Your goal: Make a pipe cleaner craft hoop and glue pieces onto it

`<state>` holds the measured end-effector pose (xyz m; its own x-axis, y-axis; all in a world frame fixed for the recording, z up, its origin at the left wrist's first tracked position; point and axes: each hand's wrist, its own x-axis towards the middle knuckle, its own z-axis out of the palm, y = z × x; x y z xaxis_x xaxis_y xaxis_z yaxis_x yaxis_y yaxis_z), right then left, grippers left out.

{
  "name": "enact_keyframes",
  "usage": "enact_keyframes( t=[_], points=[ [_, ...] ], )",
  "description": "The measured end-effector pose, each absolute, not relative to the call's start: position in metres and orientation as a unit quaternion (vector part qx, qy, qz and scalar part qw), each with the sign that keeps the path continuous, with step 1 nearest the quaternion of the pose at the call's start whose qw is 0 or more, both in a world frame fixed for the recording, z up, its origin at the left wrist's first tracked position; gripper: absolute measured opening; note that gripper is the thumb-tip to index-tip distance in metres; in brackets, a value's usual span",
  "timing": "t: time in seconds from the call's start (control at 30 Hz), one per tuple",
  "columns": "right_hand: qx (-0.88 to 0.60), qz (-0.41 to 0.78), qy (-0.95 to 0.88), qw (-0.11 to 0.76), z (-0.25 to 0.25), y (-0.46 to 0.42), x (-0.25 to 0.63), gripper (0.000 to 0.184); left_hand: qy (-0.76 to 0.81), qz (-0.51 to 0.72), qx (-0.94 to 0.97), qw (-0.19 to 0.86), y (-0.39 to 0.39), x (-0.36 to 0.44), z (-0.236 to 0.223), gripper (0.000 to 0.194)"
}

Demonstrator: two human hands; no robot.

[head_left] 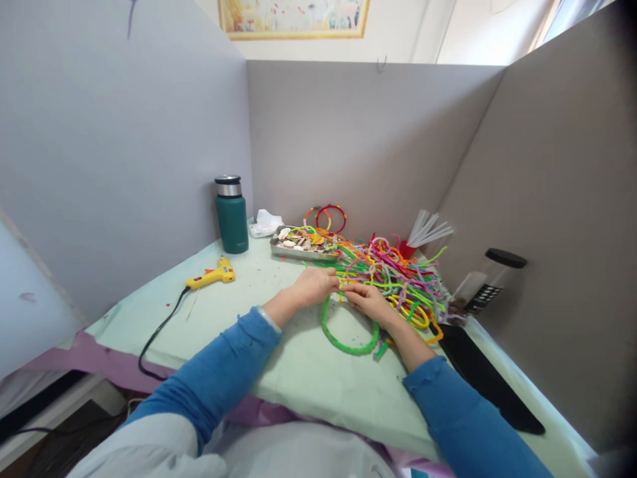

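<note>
A green fuzzy ring (350, 350), which looks wrapped in pipe cleaner, lies on the covered table under my hands. At its far side my left hand (316, 285) is closed in a pinch, palm down. My right hand (368, 304) meets it from the other side, fingers also pinched together. Between the fingertips a bit of yellow strand shows, but its exact hold is too small to make out. Just beyond the hands spreads a tangled heap of coloured pipe cleaners (383, 265). Coiled yellow pipe cleaners (411, 312) lie right of my right hand.
A metal tray (303, 253) of small pieces stands behind my hands, with finished-looking rings (343, 219) against the partition. At left are a yellow glue gun (216, 273) with its cord and a green bottle (232, 222). White sticks (428, 229) and a black flat object (490, 378) are right.
</note>
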<state>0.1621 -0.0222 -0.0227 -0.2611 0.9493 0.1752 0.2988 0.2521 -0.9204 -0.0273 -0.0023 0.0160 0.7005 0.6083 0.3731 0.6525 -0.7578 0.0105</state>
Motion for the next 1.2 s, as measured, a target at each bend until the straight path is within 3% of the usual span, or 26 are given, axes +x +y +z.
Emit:
enact_keyframes(
  t=[0.13,0.33,0.57,1.2],
  points=[
    [-0.446,0.411,-0.701,0.376,-0.02,-0.024,0.165,0.029,-0.317,-0.198,-0.927,-0.027,0.003,-0.029,0.016,0.022],
    [-0.396,0.446,-0.73,0.333,-0.015,-0.027,0.171,0.031,-0.308,-0.161,-0.897,-0.273,0.01,-0.036,0.02,0.021],
    [-0.371,0.482,-0.712,0.352,-0.018,-0.027,0.173,0.035,-0.313,-0.159,-0.796,-0.493,0.007,-0.04,0.025,0.027],
    [-0.367,0.517,-0.634,0.443,-0.024,-0.026,0.168,0.034,-0.339,-0.186,-0.711,-0.587,0.012,-0.035,0.018,0.036]
  ],
)
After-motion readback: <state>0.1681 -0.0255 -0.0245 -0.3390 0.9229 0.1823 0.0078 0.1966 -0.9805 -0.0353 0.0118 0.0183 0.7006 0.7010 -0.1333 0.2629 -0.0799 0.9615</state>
